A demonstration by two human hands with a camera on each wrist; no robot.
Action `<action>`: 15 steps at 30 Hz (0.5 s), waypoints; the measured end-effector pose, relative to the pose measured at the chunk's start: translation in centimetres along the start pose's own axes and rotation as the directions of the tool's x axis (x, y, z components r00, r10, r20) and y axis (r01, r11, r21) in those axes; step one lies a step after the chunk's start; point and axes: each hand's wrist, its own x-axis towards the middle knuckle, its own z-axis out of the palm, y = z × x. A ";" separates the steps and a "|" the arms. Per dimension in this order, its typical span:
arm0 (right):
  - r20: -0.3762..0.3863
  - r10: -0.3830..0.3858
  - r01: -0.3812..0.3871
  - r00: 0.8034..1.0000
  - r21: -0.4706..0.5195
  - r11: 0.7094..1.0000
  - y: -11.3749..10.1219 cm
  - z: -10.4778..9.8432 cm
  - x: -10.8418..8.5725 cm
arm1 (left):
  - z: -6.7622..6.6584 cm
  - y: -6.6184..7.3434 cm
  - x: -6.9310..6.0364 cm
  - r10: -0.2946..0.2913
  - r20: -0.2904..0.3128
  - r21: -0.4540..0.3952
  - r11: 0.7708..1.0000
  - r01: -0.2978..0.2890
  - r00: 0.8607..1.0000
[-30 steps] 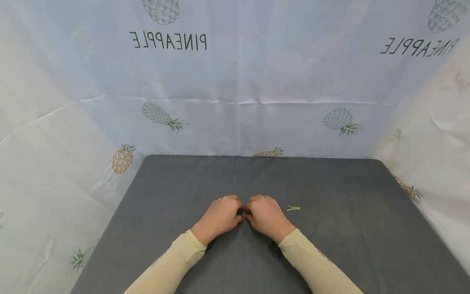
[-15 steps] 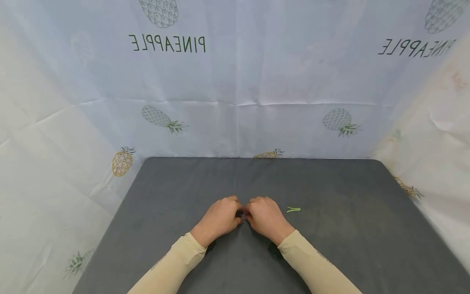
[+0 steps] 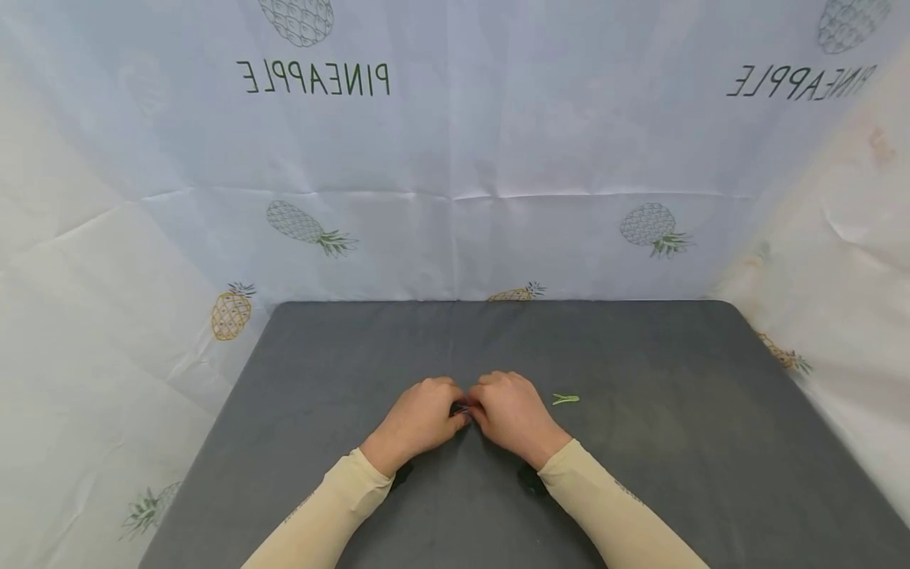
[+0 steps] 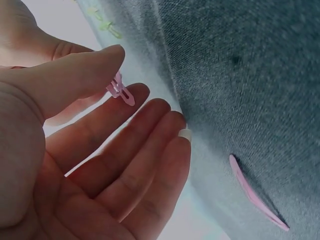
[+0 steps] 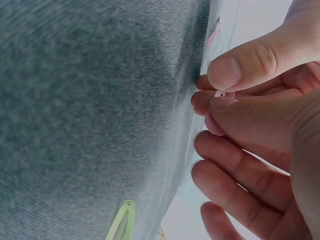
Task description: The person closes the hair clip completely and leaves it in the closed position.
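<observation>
My left hand (image 3: 418,420) and right hand (image 3: 515,419) met over the tabletop (image 3: 654,474), both pinching one small pink clip (image 4: 115,89) between thumbs and fingers. Second clip, also pink (image 4: 253,196), lay on the tabletop off my left fingers; green clip (image 3: 571,399) lay right of my right hand.

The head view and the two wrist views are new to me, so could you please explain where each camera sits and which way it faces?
Head: on the person's head, facing forward and down over the grey table; the cream sleeves, left hand and right hand show.
Left wrist: on that wrist, facing the pinched pink clip; the left palm and fingers show.
Right wrist: on that wrist, facing the work from the opposite side; the right hand shows, apparently with part of the left.
Shared: head and right wrist both show the green clip.
</observation>
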 end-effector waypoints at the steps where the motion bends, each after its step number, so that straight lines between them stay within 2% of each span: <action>1: -0.002 -0.001 0.001 1.000 0.001 1.000 0.0 -0.1 0.1 | -0.1 0.0 0.0 0.000 -0.001 -0.004 1.000 0.000 1.000; 15: -0.022 -0.013 0.013 1.000 0.006 1.000 -0.4 -0.6 0.4 | -1.1 -0.1 -0.4 -0.005 -0.026 -0.001 1.000 0.005 1.000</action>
